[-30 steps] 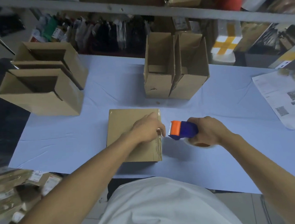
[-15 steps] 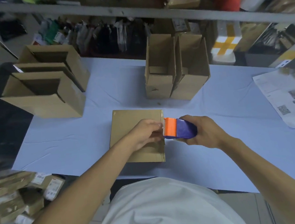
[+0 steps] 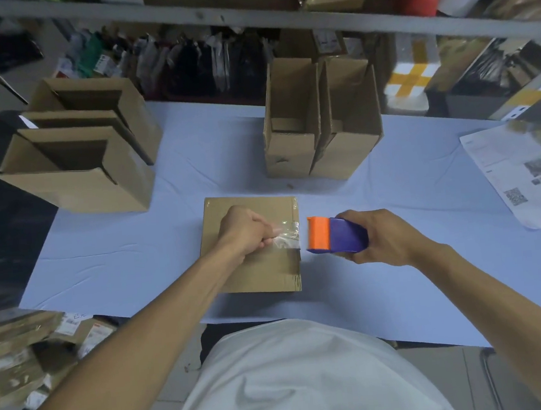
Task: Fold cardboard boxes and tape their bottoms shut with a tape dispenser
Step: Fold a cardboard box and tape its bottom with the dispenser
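Since earlier, orange-and-purple tape dispenser (image 3: 337, 235), held by right hand (image 3: 383, 237), pulled off light, stiff brown cardboard box (image 3: 255, 271); left hand (image 3: 245, 230) pinches sticky clear tape (image 3: 286, 236).

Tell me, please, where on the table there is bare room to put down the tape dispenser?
Bare cloth lies right of the flat box, between the right hand and the printed sheet. Another patch lies left of that box, below the open boxes. The back middle is crowded by two upright boxes.
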The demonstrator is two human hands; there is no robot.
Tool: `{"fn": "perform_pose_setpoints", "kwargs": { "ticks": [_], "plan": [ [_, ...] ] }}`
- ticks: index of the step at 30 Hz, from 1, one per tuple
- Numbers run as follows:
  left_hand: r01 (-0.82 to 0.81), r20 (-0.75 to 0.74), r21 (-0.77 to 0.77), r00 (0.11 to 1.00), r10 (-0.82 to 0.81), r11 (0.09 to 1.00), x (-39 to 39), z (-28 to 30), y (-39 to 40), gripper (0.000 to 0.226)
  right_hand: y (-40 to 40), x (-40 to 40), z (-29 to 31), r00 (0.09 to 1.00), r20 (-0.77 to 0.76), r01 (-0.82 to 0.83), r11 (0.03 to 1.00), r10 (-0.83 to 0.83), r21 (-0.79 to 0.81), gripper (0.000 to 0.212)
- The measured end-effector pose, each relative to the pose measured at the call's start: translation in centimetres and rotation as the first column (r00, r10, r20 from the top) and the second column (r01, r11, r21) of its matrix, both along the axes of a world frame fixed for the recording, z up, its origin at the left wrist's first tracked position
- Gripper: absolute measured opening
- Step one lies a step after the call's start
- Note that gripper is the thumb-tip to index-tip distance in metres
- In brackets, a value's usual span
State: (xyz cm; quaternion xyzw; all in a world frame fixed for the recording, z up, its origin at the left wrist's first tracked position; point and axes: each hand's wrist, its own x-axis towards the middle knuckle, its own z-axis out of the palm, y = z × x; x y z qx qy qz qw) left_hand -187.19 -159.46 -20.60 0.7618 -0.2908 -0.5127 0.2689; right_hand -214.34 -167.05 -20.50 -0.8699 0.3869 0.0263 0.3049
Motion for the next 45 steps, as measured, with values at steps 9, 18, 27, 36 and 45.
{"fn": "perform_pose_setpoints", "kwargs": {
  "ticks": [9, 18, 27, 36, 45],
  "plan": [
    [0.128, 0.282, 0.127, 0.946, -0.159, 0.984, 0.0, 0.6, 0.0, 0.004, -1.0, -1.1, -0.9, 0.982, -0.188, 0.019, 1.000, -0.022, -0.019, 0.050],
    [0.163, 0.372, 0.188, 0.901, -0.224, 0.968, -0.1, 0.9, -0.6, 0.010, -0.8, -1.2, -2.1, 0.971, -0.237, 0.028, 1.000, -0.024, 0.011, 0.055],
    [0.743, 0.691, 0.174, 0.376, -0.618, 0.646, -1.1, -0.2, -1.7, 0.017, 0.0, 0.4, -2.8, 0.937, -0.348, 0.002, 1.000, -0.001, 0.003, 0.053],
    [0.919, 0.537, 0.087, 0.282, -0.795, 0.385, -1.9, -2.1, -1.2, 0.023, 1.3, 2.7, -2.9, 0.847, -0.531, 0.014, 1.000, -0.010, 0.002, 0.037],
    [0.331, 0.018, -0.129, 0.943, -0.331, 0.935, -4.0, -1.4, -0.7, 0.014, 3.7, -1.4, -0.5, 0.958, 0.028, 0.282, 0.957, -0.284, 0.071, 0.049]
  ]
}}
